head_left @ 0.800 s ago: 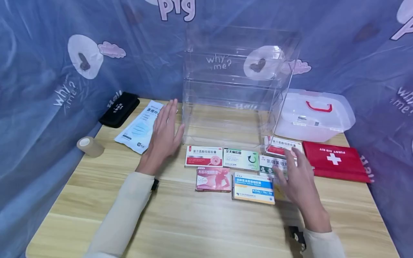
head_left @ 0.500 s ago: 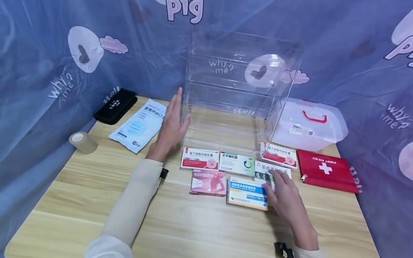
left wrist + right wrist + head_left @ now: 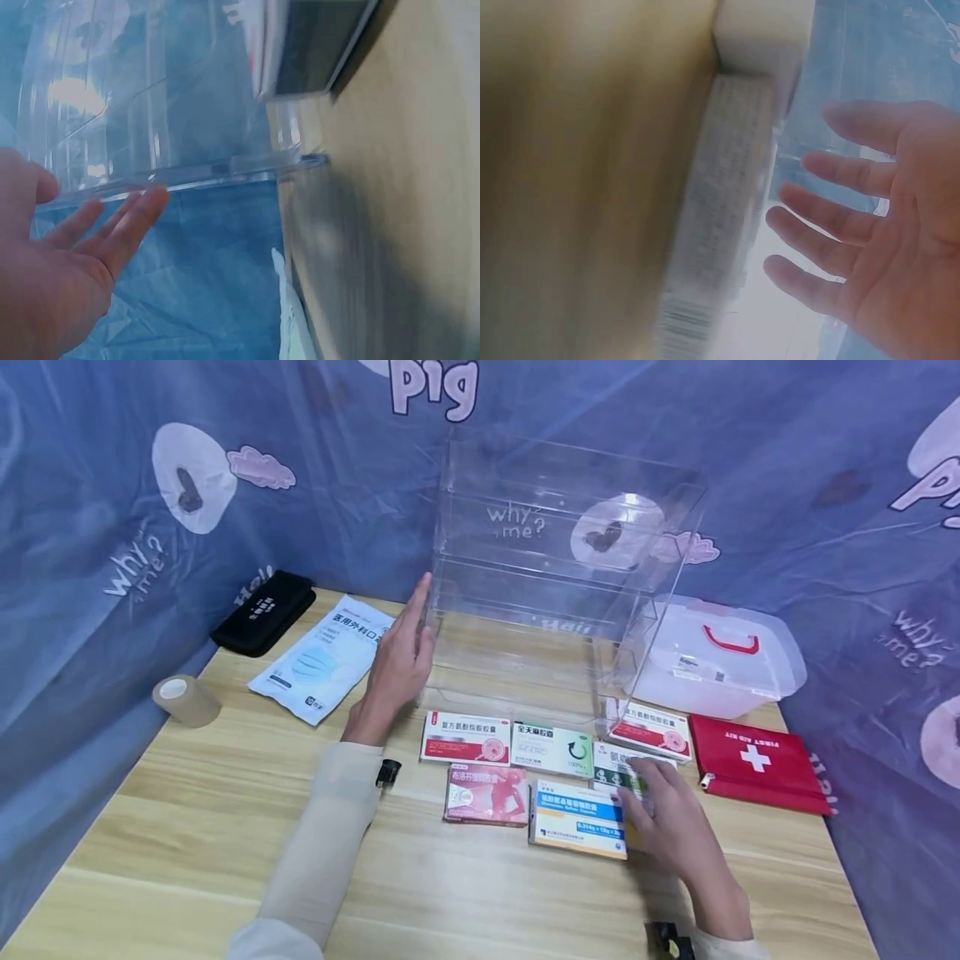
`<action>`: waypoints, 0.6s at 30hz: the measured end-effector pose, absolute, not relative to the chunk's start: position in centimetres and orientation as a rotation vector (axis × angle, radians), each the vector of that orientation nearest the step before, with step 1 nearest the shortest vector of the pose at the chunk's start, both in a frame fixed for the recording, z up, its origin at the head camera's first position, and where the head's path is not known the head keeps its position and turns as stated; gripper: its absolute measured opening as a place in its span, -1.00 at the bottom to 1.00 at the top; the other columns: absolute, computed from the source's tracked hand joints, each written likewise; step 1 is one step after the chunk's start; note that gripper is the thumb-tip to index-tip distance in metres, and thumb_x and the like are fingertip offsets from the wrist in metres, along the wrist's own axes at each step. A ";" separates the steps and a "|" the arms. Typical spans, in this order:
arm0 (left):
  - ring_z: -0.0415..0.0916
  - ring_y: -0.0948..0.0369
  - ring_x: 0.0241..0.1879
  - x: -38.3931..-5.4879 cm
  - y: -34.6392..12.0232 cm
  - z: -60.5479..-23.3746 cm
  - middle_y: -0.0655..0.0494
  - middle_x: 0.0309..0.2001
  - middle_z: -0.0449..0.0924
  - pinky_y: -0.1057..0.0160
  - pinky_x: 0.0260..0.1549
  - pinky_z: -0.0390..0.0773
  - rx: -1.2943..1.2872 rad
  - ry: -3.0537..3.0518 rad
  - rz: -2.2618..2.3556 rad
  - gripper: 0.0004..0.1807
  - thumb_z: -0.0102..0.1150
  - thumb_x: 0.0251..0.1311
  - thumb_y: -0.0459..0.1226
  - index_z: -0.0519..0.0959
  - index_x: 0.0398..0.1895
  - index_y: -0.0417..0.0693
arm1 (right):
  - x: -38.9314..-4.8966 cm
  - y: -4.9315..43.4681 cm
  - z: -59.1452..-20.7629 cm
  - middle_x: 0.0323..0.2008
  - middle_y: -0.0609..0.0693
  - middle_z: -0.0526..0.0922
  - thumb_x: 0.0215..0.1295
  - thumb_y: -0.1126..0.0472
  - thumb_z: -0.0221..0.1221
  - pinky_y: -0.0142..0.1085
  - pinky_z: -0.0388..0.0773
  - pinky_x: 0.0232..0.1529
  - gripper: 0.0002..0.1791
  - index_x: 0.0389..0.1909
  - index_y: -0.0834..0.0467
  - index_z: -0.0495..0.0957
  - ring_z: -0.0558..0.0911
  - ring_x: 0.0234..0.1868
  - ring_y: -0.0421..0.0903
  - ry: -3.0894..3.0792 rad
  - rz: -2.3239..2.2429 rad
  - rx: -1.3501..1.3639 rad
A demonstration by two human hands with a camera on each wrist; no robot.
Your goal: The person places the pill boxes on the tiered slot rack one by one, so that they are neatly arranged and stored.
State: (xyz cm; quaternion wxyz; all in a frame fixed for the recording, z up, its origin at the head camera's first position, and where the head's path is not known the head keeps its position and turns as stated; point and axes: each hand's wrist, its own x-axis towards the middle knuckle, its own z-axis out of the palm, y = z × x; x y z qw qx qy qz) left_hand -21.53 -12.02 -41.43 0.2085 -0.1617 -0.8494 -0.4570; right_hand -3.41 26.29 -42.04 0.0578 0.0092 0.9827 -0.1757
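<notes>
My left hand [image 3: 397,664] is straight-fingered beside the left edge of a clear acrylic shelf case [image 3: 570,581]. In the left wrist view its fingertips [image 3: 154,199] lie right at the case's edge. My right hand [image 3: 678,827] hovers low over the medicine boxes with its fingers spread, holding nothing. Under it lie a green-and-white box [image 3: 615,758], partly covered, and a sliver of yellow box [image 3: 632,837]. A blue-and-white box [image 3: 576,818], a pink box [image 3: 486,793], a green-arrow box [image 3: 551,747] and a red-and-white box [image 3: 465,737] lie left of it.
Another red-and-white box [image 3: 648,727] lies at the case's front right corner. Farther right are a white lidded bin [image 3: 712,668] and a red first aid pouch [image 3: 757,768]. At left are a mask packet [image 3: 318,660], a black case [image 3: 262,610] and a tan bandage roll [image 3: 187,700].
My left hand has shifted right, up to the side of the clear case. The right hand has drawn back from the rear red-and-white box toward the front. The head view has shifted a little.
</notes>
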 end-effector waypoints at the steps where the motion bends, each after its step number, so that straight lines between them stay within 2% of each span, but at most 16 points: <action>1: 0.19 0.02 0.67 -21.5 -12.1 -41.4 0.14 0.75 0.09 -0.10 0.53 0.40 -0.454 -2.369 -1.272 -0.21 -0.08 0.58 -0.37 0.01 0.79 0.21 | -3.7 26.5 -41.8 0.50 0.43 0.36 0.41 0.04 0.38 0.45 0.54 0.23 -0.22 0.55 0.23 0.39 0.36 0.46 0.49 2.974 -0.534 0.028; 5: 0.16 0.05 0.68 -21.2 -12.5 -41.1 0.16 0.74 0.10 -0.05 0.60 0.31 -0.457 -2.379 -1.270 -0.20 -0.07 0.57 -0.37 0.02 0.79 0.22 | -5.5 27.8 -40.9 0.53 0.46 0.29 0.42 0.04 0.37 0.49 0.51 0.23 -0.20 0.58 0.22 0.34 0.32 0.47 0.52 2.956 -0.538 0.032; 10: 0.18 0.02 0.67 -21.2 -12.6 -41.1 0.12 0.74 0.12 -0.06 0.60 0.32 -0.446 -2.366 -1.279 -0.20 -0.06 0.55 -0.39 0.04 0.78 0.22 | -7.9 30.0 -40.0 0.50 0.49 0.26 0.45 0.05 0.34 0.50 0.49 0.24 -0.19 0.59 0.27 0.30 0.33 0.42 0.52 2.932 -0.562 0.055; 15: 0.21 0.01 0.66 -21.4 -12.4 -41.3 0.08 0.73 0.15 -0.07 0.56 0.38 -0.461 -2.353 -1.275 -0.21 -0.07 0.56 -0.39 0.05 0.78 0.21 | -9.4 31.7 -39.9 0.54 0.53 0.16 0.50 0.02 0.30 0.55 0.43 0.26 -0.10 0.68 0.26 0.14 0.25 0.44 0.54 2.846 -0.617 0.145; 18: 0.21 0.03 0.66 -21.5 -12.3 -41.4 0.09 0.73 0.15 -0.06 0.55 0.39 -0.472 -2.356 -1.272 -0.21 -0.07 0.56 -0.39 0.05 0.78 0.21 | -9.8 32.3 -40.3 0.52 0.52 0.19 0.52 0.01 0.28 0.53 0.47 0.25 -0.08 0.71 0.25 0.07 0.28 0.39 0.52 2.812 -0.658 0.164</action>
